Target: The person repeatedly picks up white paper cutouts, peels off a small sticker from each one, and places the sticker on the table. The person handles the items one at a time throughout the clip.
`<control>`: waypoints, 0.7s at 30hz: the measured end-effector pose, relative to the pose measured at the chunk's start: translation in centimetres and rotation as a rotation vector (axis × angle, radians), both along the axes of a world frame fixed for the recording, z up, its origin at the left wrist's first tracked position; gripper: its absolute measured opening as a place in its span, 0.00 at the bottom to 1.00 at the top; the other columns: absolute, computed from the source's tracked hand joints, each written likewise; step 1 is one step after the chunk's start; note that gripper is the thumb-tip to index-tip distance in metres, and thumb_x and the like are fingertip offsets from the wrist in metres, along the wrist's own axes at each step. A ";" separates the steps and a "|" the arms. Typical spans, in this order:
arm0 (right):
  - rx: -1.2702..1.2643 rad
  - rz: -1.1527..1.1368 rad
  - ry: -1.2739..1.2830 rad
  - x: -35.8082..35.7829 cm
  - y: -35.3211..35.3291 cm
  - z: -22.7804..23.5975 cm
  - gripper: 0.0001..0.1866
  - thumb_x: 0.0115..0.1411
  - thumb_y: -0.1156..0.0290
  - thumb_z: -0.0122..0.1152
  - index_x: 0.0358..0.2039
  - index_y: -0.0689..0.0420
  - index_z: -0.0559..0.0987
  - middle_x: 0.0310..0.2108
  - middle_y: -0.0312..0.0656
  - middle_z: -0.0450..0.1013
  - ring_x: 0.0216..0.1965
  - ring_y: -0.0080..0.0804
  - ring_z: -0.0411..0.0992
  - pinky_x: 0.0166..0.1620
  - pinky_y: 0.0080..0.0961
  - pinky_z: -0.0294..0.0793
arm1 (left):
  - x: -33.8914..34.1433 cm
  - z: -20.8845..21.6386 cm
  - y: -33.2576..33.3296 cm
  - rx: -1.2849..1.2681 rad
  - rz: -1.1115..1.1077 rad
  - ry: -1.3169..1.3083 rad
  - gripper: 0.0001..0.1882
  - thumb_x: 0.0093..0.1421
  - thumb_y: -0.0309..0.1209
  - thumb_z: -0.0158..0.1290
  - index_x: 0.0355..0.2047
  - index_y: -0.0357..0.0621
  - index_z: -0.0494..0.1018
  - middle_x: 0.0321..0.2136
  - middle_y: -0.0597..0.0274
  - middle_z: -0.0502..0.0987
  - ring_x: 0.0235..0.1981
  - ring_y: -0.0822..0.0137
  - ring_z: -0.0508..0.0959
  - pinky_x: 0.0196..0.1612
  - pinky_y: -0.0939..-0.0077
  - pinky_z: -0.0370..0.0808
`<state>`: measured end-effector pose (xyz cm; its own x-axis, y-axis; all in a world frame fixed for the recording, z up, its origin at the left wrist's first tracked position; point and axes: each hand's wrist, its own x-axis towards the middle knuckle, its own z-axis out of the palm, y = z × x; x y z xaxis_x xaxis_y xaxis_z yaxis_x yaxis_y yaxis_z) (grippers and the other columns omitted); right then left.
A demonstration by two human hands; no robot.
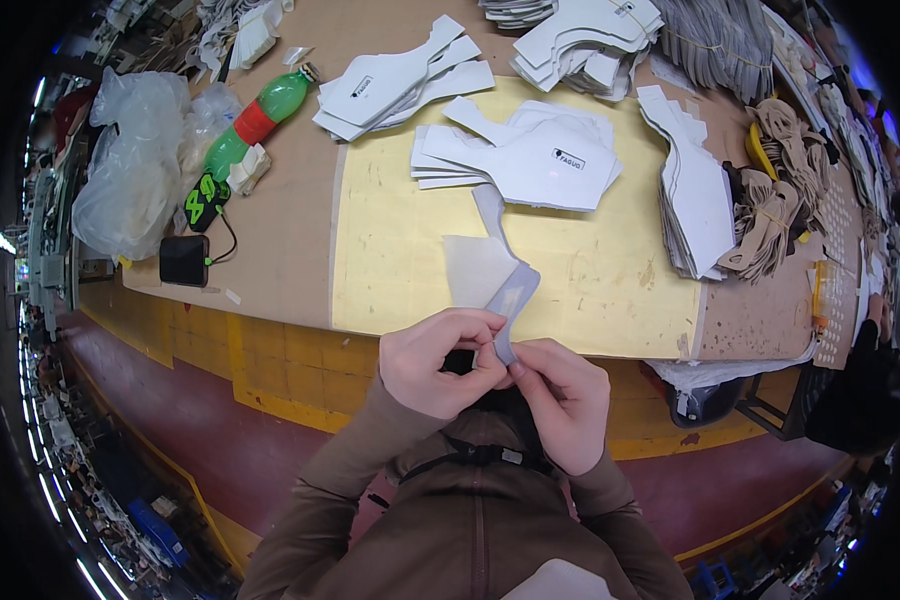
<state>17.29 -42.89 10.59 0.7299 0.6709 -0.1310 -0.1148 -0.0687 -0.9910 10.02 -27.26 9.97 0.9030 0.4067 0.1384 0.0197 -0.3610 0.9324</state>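
Note:
My left hand (438, 362) and my right hand (564, 402) meet at the table's near edge, both closed. Their fingertips pinch the lower end of a curved grey cut piece (511, 300), which looks like thin sheet material. Its narrow upper arm reaches away over the yellow board. Against its left side lies a pale off-white sheet (476, 268), partly under or joined to it; I cannot tell which. What lies between the left fingertips is largely hidden. Just beyond, a fanned stack of white cut pieces (540, 165) with a small printed mark touches the grey piece's far tip.
More white stacks lie at the far left (400, 82), far right (582, 40) and right side (692, 195). Bundled beige strips (778, 215) sit at the right edge. Leftward are a green bottle (270, 112), a plastic bag (130, 165) and a black phone-like device (184, 261) with a cable.

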 end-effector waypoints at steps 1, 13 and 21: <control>-0.003 0.002 0.056 0.0 0.0 -0.1 0.09 0.65 0.86 0.54 0.43 0.71 0.80 0.36 0.45 0.78 0.37 0.28 0.79 0.42 0.21 0.76 | -0.1 -0.1 -0.1 -0.062 0.015 0.024 0.05 0.54 0.14 0.58 0.31 0.31 0.74 0.38 0.49 0.84 0.32 0.70 0.84 0.35 0.77 0.82; 0.240 -0.034 0.406 0.5 -1.2 -2.2 0.09 0.69 0.83 0.52 0.46 0.71 0.78 0.40 0.44 0.78 0.42 0.28 0.79 0.48 0.24 0.79 | 0.0 -1.0 0.2 -0.139 0.110 -0.021 0.09 0.58 0.20 0.63 0.38 0.32 0.76 0.43 0.50 0.81 0.42 0.66 0.83 0.45 0.75 0.79; 0.185 -0.016 0.291 0.1 -0.8 -2.4 0.07 0.64 0.82 0.60 0.42 0.69 0.78 0.39 0.43 0.77 0.38 0.27 0.77 0.44 0.23 0.76 | -0.5 -1.2 -0.5 -0.102 0.054 0.065 0.03 0.61 0.18 0.59 0.35 0.32 0.78 0.40 0.50 0.83 0.40 0.65 0.83 0.45 0.75 0.79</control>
<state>17.35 -43.68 8.20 0.6902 0.6917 -0.2126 -0.3938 0.1126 -0.9123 9.54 -27.72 8.79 0.8850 0.4643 0.0359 0.0981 -0.2613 0.9603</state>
